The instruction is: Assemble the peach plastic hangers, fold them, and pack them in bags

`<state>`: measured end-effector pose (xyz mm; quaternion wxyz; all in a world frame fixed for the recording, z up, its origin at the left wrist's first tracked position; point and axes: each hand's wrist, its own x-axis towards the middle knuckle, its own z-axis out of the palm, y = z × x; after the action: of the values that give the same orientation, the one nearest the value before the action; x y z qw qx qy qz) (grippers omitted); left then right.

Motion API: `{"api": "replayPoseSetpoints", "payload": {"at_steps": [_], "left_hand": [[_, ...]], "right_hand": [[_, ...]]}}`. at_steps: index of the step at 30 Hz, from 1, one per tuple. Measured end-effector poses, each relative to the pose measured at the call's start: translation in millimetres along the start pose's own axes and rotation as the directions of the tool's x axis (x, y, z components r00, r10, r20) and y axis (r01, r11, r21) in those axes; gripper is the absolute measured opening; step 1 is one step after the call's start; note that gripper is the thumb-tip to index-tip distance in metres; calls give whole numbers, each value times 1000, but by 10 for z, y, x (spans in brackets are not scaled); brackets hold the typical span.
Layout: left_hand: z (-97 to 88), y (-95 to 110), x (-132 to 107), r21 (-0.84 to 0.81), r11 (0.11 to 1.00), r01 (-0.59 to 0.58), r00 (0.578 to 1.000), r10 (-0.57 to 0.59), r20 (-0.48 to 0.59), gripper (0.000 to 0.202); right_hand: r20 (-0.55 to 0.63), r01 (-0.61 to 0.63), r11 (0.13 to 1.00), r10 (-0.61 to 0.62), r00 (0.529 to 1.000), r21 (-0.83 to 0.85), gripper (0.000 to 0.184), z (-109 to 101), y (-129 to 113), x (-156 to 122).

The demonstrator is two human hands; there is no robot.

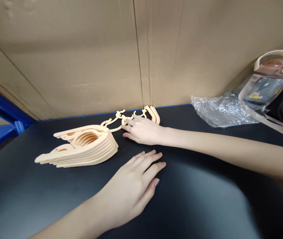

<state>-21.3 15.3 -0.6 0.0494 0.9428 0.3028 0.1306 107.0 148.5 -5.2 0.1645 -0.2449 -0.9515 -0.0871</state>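
Observation:
My left hand (131, 186) is held low over the black table with its fingers stretched out and nothing in them. Farther back, my right hand (142, 130) reaches in from the right, fingers extended and slightly apart over some cream plastic hangers (153, 115). Its fingertips are at the hanger parts and seem to touch them, though the hand hides part of these. To the left lies a stack of several matching cream hangers (101, 149), nested together, with hooks (107, 122) pointing toward the back.
Cardboard (81, 59) stands upright along the back of the black table (193, 205). At the back right lie a crumpled clear plastic bag (221, 111) and a clear water bottle (267, 88) with a strap. A blue metal frame (4, 104) borders the left side.

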Motion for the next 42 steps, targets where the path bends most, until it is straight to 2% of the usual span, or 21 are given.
{"api": "replayPoseSetpoints", "payload": {"at_steps": [8,14,17,20,23,26,29,33,37,39,42], "left_hand": [[-9,12,-15,-88,981,-172,980,162,-112,27],[-32,35,-13,-25,961,-276,942,265,-206,26],[-41,44,-1,-10,973,-231,944,221,-246,26],[-24,23,23,-57,996,-73,967,57,-249,27],[22,-26,32,-82,987,141,970,-154,-187,31],[69,-63,24,-64,981,183,979,-188,-83,51],[92,-64,18,-55,986,155,987,-157,-39,60],[76,-31,24,-28,991,128,990,-130,-53,51],[14,-12,37,-24,997,76,997,-76,1,48],[-22,-18,41,-40,998,48,998,-47,44,47],[-61,-31,41,-57,998,13,996,-8,91,46]], "right_hand": [[18,83,996,-83,996,-31,46,-159,-111,-532],[35,124,992,-124,992,2,43,-383,-237,-922],[61,107,990,-113,992,90,40,-516,-295,-1105],[94,51,981,-69,993,185,36,-628,-335,-1309],[98,23,972,-47,994,234,33,-706,-369,-1493],[107,6,968,-34,994,251,31,-752,-436,-1592],[126,20,976,-48,991,218,35,-779,-518,-1579],[97,68,971,-92,991,227,33,-826,-464,-1421],[-27,-62,975,69,997,214,28,-824,-107,-1148],[-26,-110,987,114,993,114,29,-755,110,-972],[-4,-113,991,113,994,72,33,-567,363,-674]]}}
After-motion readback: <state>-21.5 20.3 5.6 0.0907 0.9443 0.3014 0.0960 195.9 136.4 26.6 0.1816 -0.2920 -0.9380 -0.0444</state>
